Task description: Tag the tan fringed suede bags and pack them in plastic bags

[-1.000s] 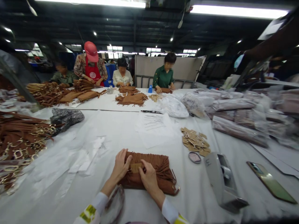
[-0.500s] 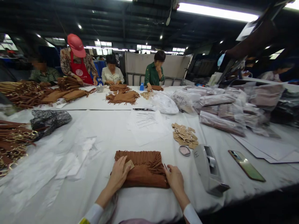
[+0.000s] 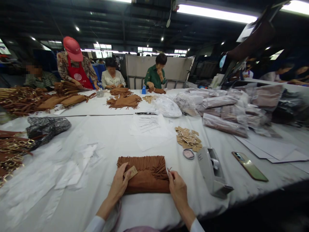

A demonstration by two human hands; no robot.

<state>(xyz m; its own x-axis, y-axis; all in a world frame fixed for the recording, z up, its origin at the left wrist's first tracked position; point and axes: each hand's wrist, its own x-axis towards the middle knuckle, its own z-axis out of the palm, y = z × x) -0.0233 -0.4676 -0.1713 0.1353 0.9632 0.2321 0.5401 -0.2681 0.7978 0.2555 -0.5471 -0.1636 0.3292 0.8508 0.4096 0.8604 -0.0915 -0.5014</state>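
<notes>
On the white table [image 3: 103,129], the fringed bag [image 3: 147,185] is lying between both hands' fingers, the left hand [image 3: 118,180] pinching a tag [image 3: 131,172], the right hand [image 3: 178,187] apparently pinching a strand [image 3: 169,169] that could be tearing if tugged hard.

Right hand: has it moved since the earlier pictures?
Yes. Against the tape dispenser, the right hand has moved right, from the fringed brown bag's middle to its right end.

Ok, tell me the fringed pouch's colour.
The fringed pouch is reddish brown, seen best in the head view.
</notes>
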